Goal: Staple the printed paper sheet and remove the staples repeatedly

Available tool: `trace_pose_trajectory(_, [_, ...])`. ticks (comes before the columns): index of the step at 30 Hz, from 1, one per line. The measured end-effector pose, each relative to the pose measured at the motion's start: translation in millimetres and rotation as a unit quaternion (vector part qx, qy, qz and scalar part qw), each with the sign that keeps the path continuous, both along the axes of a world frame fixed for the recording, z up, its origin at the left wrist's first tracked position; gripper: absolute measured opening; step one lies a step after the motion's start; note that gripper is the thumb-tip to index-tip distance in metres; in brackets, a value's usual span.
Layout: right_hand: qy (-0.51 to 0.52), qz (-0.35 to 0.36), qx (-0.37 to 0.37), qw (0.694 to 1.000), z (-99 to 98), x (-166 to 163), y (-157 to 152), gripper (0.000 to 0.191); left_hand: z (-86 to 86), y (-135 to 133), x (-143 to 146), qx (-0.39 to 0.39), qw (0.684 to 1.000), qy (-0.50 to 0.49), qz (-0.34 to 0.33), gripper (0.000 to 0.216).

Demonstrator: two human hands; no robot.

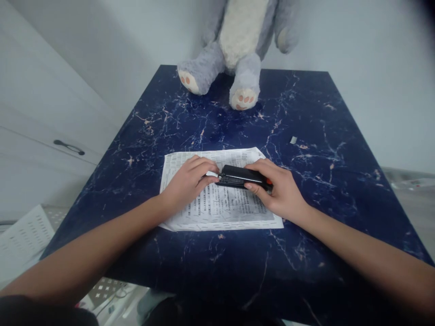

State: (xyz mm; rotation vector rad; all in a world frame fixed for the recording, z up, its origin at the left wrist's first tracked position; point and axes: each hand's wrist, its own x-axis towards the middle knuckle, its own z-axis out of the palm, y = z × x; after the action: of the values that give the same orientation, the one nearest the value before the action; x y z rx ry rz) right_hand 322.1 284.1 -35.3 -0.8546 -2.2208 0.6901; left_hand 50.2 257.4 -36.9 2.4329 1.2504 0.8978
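A black stapler point(238, 177) lies on its side over a printed sheet of paper point(220, 208) on the dark blue marbled table point(306, 136). My right hand point(278, 190) is wrapped round the stapler's right end, where a bit of orange shows. My left hand point(188, 181) rests on the paper with its fingers curled, the fingertips touching the stapler's left end.
A grey and cream plush toy point(238, 50) sits at the table's far edge against the wall. A small white scrap point(293, 140) lies on the table to the right. A white cabinet with a dark handle point(69, 146) stands at the left. White perforated panels point(23, 231) lie lower left.
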Motion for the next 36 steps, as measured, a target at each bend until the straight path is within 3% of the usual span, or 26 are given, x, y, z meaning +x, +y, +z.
trace_pose_trajectory(36, [-0.003,-0.002,0.003,1.0,0.0,-0.1,-0.5,0.02,3.1,6.7,-10.2,-0.009,1.0,-0.013,-0.011,0.007])
